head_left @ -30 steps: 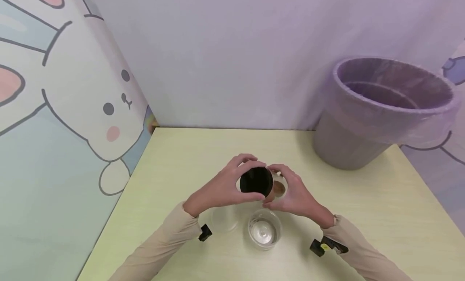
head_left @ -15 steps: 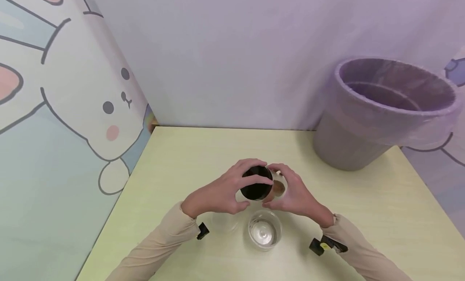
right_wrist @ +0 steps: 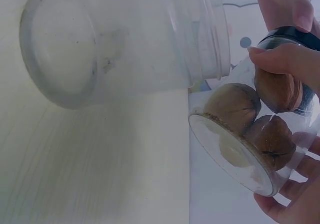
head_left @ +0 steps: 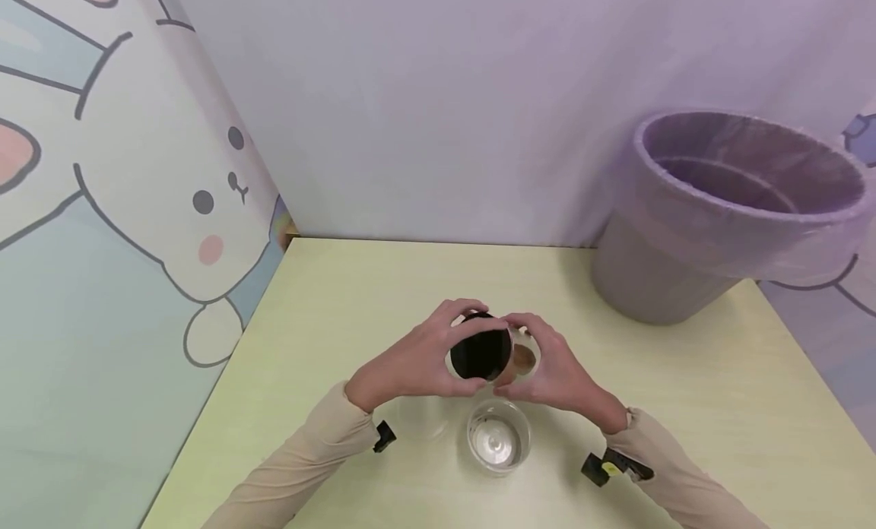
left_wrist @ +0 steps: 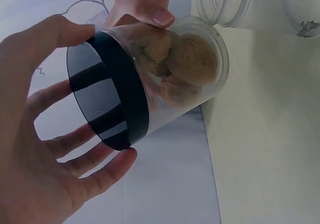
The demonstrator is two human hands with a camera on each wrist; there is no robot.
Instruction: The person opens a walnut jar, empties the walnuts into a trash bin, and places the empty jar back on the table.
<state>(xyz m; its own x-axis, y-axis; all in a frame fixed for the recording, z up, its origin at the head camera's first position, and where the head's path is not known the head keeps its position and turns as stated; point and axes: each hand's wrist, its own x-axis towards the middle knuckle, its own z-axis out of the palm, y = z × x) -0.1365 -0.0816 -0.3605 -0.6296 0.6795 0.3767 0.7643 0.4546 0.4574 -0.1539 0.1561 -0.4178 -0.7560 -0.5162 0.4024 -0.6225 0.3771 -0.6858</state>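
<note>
A clear jar [right_wrist: 235, 149] with several brown nuts in their shells [right_wrist: 231, 104] is held tilted above the table, its black lid [head_left: 481, 354] turned toward the left hand. My left hand [head_left: 424, 354] grips the lid round its rim, fingers spread on one side and thumb on the other, as the left wrist view shows. Around the jar's body curls my right hand [head_left: 556, 369], its thumb on the clear wall. Just below the hands, an open clear jar [head_left: 497, 438] stands upright on the table with small dark bits near its bottom.
A faint round clear thing [head_left: 422, 419] lies left of the open jar on the pale table [head_left: 369, 278]. At the back right stands a large grey bin [head_left: 657, 278] lined with a thin plastic bag. Walls with cartoon prints border the table.
My left hand has shifted its fingers on the black lid, loosening, then closing round its rim again. My right hand has kept its hold on the jar with barely any movement.
</note>
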